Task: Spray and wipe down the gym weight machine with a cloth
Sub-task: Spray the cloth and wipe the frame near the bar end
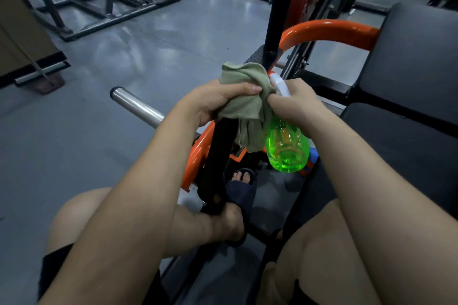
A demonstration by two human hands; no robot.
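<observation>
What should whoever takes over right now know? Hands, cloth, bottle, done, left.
Left hand: grips the cloth, bunched at the top end of the black bar.
Right hand: holds the spray bottle by its neck, nozzle up, right beside the cloth.
Done: this picture does not show how much is wiped.
Left: probably wipe down the bar, then the orange frame and the seat pad.

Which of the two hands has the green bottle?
The right hand grips the green spray bottle by its neck; the left hand holds the bunched olive cloth instead.
</observation>
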